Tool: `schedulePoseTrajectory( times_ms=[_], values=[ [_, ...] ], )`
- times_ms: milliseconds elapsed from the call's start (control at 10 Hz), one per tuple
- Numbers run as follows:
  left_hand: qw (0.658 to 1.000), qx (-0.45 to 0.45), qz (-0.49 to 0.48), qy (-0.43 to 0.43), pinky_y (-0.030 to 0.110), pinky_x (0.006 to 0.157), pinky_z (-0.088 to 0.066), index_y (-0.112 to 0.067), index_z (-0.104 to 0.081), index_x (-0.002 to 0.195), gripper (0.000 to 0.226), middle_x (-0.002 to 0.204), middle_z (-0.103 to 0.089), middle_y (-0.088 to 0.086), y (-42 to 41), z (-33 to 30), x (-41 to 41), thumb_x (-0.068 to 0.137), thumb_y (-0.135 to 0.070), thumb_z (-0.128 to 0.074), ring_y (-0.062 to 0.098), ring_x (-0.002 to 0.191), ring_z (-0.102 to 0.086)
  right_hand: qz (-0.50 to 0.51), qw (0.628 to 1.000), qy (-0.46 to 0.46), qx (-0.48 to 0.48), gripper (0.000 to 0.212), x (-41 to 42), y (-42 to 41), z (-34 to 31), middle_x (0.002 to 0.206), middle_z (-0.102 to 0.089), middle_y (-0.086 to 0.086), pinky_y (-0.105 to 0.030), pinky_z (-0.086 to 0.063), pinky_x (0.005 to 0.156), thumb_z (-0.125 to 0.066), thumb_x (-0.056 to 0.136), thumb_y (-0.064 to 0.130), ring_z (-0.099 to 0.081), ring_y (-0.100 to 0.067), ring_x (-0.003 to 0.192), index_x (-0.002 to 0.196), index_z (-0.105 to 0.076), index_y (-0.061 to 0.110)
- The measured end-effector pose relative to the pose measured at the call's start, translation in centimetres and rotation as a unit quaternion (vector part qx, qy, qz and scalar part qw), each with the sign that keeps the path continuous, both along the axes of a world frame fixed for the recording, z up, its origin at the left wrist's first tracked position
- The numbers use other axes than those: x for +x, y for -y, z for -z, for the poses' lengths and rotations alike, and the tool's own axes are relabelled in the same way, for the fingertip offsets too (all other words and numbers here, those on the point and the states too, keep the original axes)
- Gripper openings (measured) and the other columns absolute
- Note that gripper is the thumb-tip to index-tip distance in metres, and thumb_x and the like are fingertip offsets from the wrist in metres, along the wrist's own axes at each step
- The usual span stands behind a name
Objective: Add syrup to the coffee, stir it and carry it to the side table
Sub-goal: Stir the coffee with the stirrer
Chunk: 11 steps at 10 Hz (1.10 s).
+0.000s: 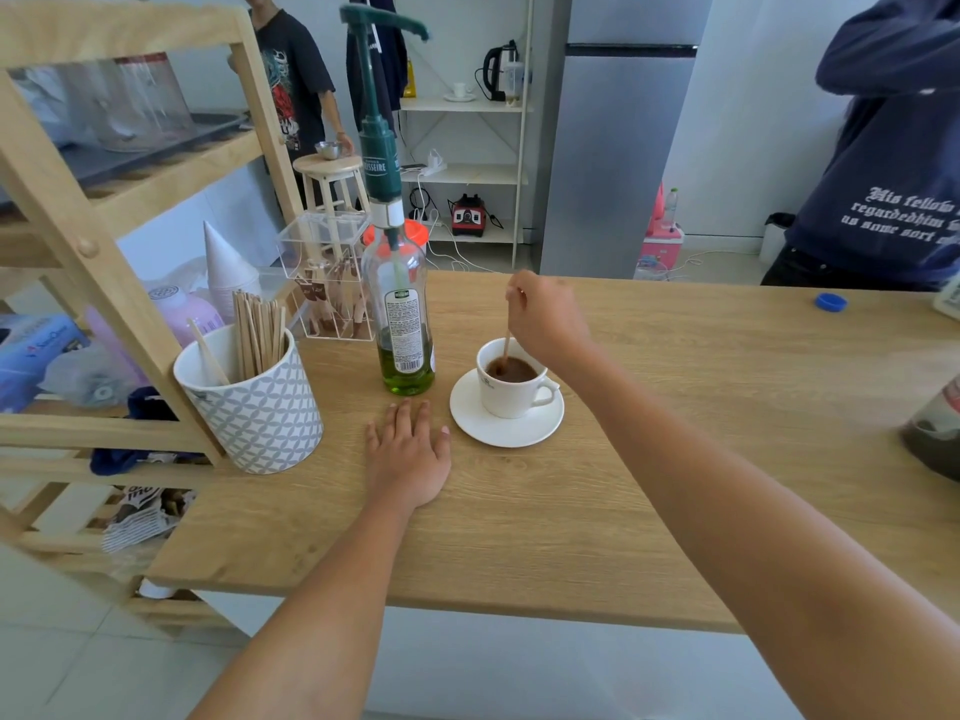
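The left hand (408, 452) lies flat, fingers spread, on the pale wooden counter (519, 527); just right, the white cup of brown coffee (511, 379) sits on its saucer; the right hand (545, 317) pinches a thin wooden stir stick (506, 345) dipped in it, mid-stir; the green-pumped glass syrup bottle (399, 304) stands left; carrying likely follows.

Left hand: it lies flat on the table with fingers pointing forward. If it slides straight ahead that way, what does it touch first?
Most likely the syrup bottle. The left hand has its fingertips just short of the bottle's base, a narrow strip of table between them. The saucer lies off to its right, out of that line.
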<state>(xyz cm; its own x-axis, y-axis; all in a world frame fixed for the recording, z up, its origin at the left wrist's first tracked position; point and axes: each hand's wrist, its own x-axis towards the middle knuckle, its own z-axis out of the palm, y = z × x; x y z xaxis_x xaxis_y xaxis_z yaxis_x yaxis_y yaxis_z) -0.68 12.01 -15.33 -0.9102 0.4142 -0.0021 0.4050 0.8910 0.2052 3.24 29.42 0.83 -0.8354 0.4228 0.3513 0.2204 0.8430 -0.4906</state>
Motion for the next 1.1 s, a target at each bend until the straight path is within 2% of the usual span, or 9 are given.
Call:
schedulePoseTrajectory(
  times_ms=[100, 200, 400, 500, 700, 800, 900, 1000, 1100],
  values=[
    [1.0, 0.0, 0.0, -0.003, 0.048, 0.119, 0.001, -0.024, -0.009, 0.151, 0.062, 0.161, -0.007, 0.003, 0.0, 0.0, -0.1, 0.095, -0.051, -0.009, 0.021, 0.147, 0.0, 0.015, 0.999, -0.001, 0.051, 0.029, 0.1, -0.1, 0.3, 0.077, -0.06, -0.008, -0.036, -0.043, 0.073, -0.032, 0.098, 0.02, -0.054, -0.028, 0.086, 0.097, -0.058, 0.008],
    [1.0, 0.001, 0.001, -0.002, 0.047, 0.119, 0.001, -0.024, -0.009, 0.151, 0.062, 0.161, -0.007, 0.003, -0.1, 0.0, -0.1, 0.095, -0.051, -0.009, 0.021, 0.147, 0.0, -0.024, 0.999, 0.004, 0.027, 0.026, 0.0, 0.2, 0.1, 0.073, -0.058, -0.008, -0.031, -0.038, 0.062, -0.033, 0.096, 0.017, -0.052, -0.026, 0.074, 0.084, -0.055, 0.01],
    [1.0, -0.002, 0.0, 0.002, 0.047, 0.119, 0.001, -0.024, -0.008, 0.151, 0.062, 0.161, -0.006, 0.003, -0.1, 0.0, -0.1, 0.095, -0.051, -0.009, 0.021, 0.147, 0.001, 0.007, 0.998, 0.008, 0.057, 0.03, 0.2, -0.4, 0.0, 0.077, -0.057, -0.007, -0.037, -0.045, 0.074, -0.033, 0.098, 0.02, -0.054, -0.028, 0.086, 0.101, -0.06, 0.008],
    [1.0, -0.003, 0.0, 0.004, 0.047, 0.119, 0.002, -0.024, -0.007, 0.151, 0.063, 0.161, -0.005, 0.002, -0.2, 0.0, -0.2, 0.095, -0.051, -0.008, 0.021, 0.147, 0.001, -0.001, 0.999, 0.019, 0.046, 0.03, 0.2, -0.4, -0.2, 0.078, -0.057, -0.006, -0.039, -0.046, 0.078, -0.033, 0.098, 0.021, -0.052, -0.027, 0.085, 0.101, -0.06, 0.009],
    [1.0, -0.004, 0.001, 0.001, 0.047, 0.119, 0.001, -0.024, -0.008, 0.151, 0.063, 0.161, -0.005, 0.002, -0.1, 0.0, -0.1, 0.094, -0.052, -0.008, 0.021, 0.147, 0.001, 0.005, 0.994, -0.027, -0.105, 0.029, 0.6, -0.8, -0.4, 0.09, -0.066, -0.011, -0.043, -0.051, 0.075, -0.035, 0.097, 0.018, -0.06, -0.028, 0.083, 0.1, -0.061, 0.006],
    [1.0, 0.004, 0.003, 0.002, 0.047, 0.119, 0.0, -0.024, -0.009, 0.151, 0.062, 0.161, -0.006, 0.003, -0.1, -0.1, -0.1, 0.095, -0.051, -0.01, 0.021, 0.147, 0.0, 0.042, 0.978, -0.081, -0.187, 0.026, 1.2, -2.4, -0.1, 0.075, -0.056, 0.002, -0.028, -0.043, 0.056, -0.035, 0.097, 0.018, -0.05, -0.014, 0.065, 0.101, -0.059, 0.008],
    [1.0, 0.015, 0.006, 0.008, 0.047, 0.119, -0.001, -0.024, -0.01, 0.151, 0.062, 0.161, -0.007, 0.003, 0.1, -0.2, 0.0, 0.095, -0.049, -0.011, 0.022, 0.147, 0.0, 0.088, 0.943, -0.144, -0.286, 0.023, 2.2, -4.2, 0.5, 0.078, -0.058, -0.002, -0.023, -0.035, 0.05, -0.035, 0.096, 0.015, -0.044, -0.009, 0.058, 0.099, -0.058, 0.011],
    [1.0, 0.015, 0.006, 0.012, 0.047, 0.119, 0.0, -0.024, -0.009, 0.151, 0.062, 0.161, -0.006, 0.002, 0.1, -0.3, 0.1, 0.095, -0.05, -0.01, 0.021, 0.147, 0.001, 0.161, 0.884, -0.168, -0.406, 0.023, 3.5, -5.6, 1.8, 0.075, -0.057, 0.001, -0.023, -0.038, 0.057, -0.034, 0.095, 0.014, -0.047, -0.01, 0.065, 0.099, -0.057, 0.015],
    [1.0, 0.012, 0.003, 0.009, 0.046, 0.119, 0.001, -0.024, -0.009, 0.151, 0.063, 0.161, -0.006, 0.002, 0.0, -0.4, 0.1, 0.094, -0.05, -0.01, 0.021, 0.147, 0.001, 0.211, 0.793, -0.184, -0.54, 0.024, 4.8, -6.1, 2.9, 0.069, -0.056, 0.003, -0.027, -0.04, 0.067, -0.034, 0.093, 0.011, -0.049, -0.012, 0.069, 0.082, -0.053, 0.02]
  ],
)
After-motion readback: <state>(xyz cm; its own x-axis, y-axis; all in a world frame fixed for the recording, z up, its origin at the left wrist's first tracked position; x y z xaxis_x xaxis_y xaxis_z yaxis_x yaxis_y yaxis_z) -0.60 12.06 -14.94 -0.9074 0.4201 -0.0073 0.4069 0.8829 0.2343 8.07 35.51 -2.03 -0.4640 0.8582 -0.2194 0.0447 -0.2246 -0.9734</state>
